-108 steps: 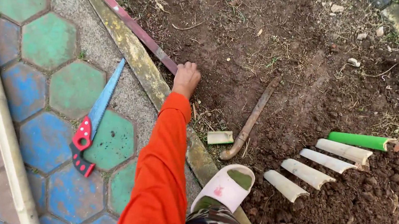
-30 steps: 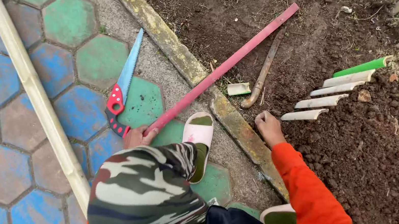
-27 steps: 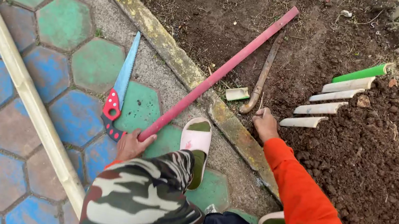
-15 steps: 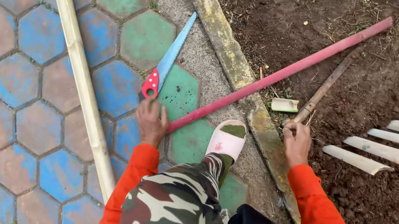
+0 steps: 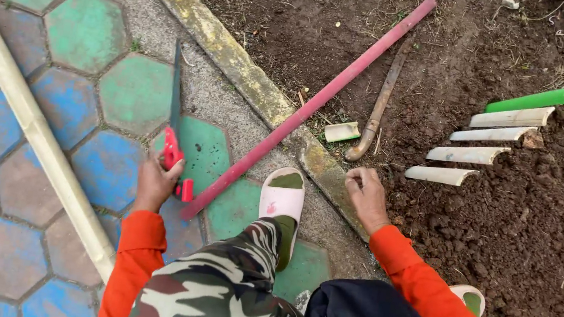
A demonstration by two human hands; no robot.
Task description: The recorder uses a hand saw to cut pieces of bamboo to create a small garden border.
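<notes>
Left hand has now closed its grip on the red saw handle, blade edge-up on near-left paving. Right hand, loosely curled, empty, on curb beside stick.

Place: an outdoor garden edge, where a paved path meets a planting bed.
Ground: painted hexagonal pavers in green and blue, bordered by a concrete kerb.
Bed: dark, loose dug soil.
Signs of garden work: cut bamboo stakes set in a row in the soil.
</notes>
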